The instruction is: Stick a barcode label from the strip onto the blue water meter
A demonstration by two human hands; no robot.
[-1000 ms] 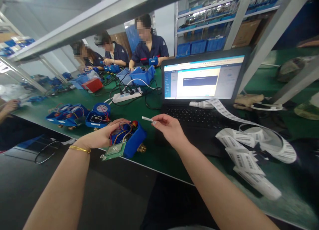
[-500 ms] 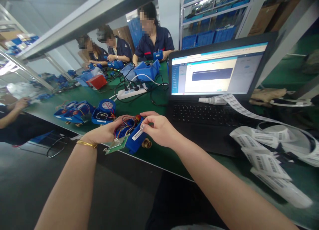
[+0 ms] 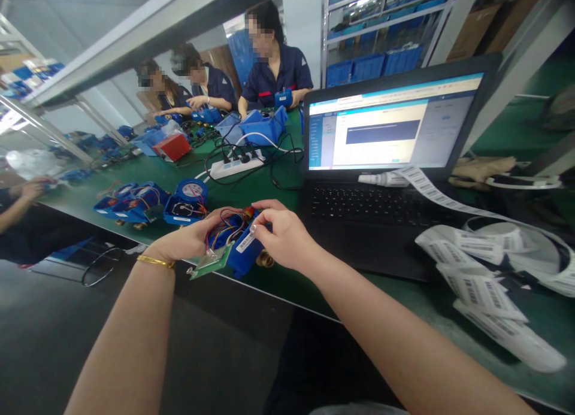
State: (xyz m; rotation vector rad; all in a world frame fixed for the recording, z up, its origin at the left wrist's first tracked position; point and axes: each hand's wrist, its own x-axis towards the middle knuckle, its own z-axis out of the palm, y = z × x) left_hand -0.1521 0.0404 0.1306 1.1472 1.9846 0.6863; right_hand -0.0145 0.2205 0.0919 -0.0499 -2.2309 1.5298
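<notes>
**Label on blue meter**

Your left hand has its grip wrapped round the blue meter at the near edge of the counter, circuit board hanging off it. Your right hand presses its fingertips on the barcode label on the meter's side. Laptop just right, label strip beyond.

Label on meter: we are seeing barcode print, too small to read.
Label strip: barcodes, unreadable.
Laptop screen: we are finding its text too blurred.
</notes>
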